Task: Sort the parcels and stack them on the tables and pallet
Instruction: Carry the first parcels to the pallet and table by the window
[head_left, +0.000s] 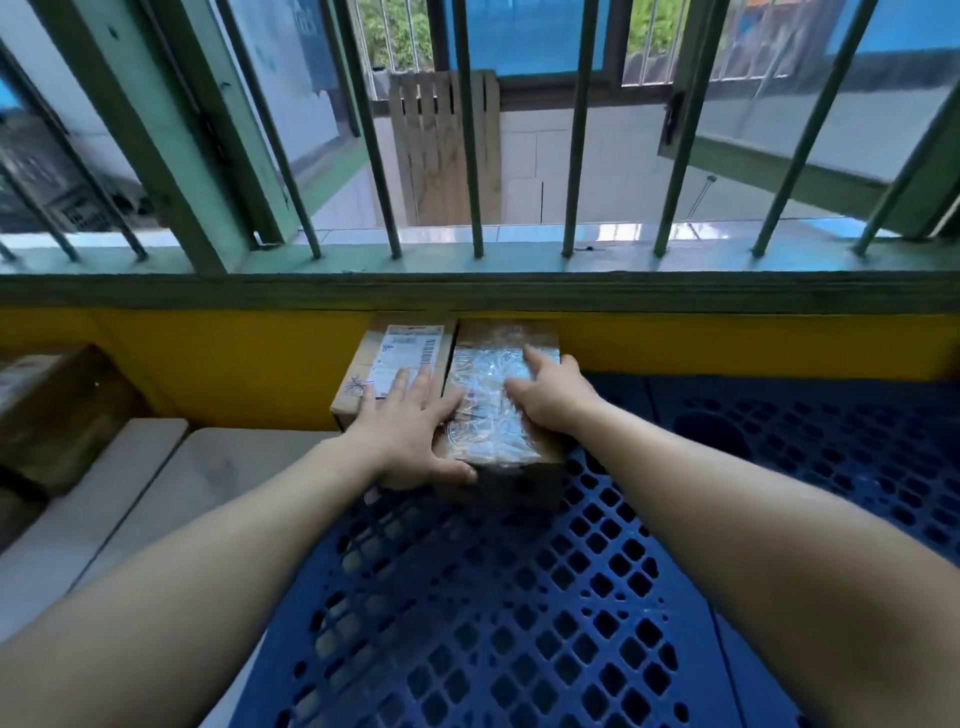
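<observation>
I see the taped parcel (488, 431), a brown carton wrapped in shiny clear tape, standing on the blue pallet (519, 597) with its far end against the yellow wall (234, 364). My right hand (550, 395) lies on top of this taped parcel, toward its far right part, fingers spread wide and resting on the tape, the forefinger reaching toward the wall. It presses down rather than gripping.

Touching the taped parcel's left side is a labelled parcel (395, 348), a plain carton with a white shipping label on top. It sits a little lower than the taped parcel. My left hand (410, 431) lies flat across the near end of this labelled parcel, fingers straight and pointing at the wall. Its thumb runs along the taped parcel's near left corner, so this hand touches both cartons. It too is spread wide and holds nothing closed.

To the left of the taped parcel, past the pallet's edge, is a pale flat surface (130, 493), and farther left a dark brown box (57, 410), partly out of focus. Above the taped parcel, over the wall, runs a green sill with window bars (470, 156). Beyond the bars, well behind the taped parcel, a wooden pallet (447, 145) leans upright against a tiled wall.
</observation>
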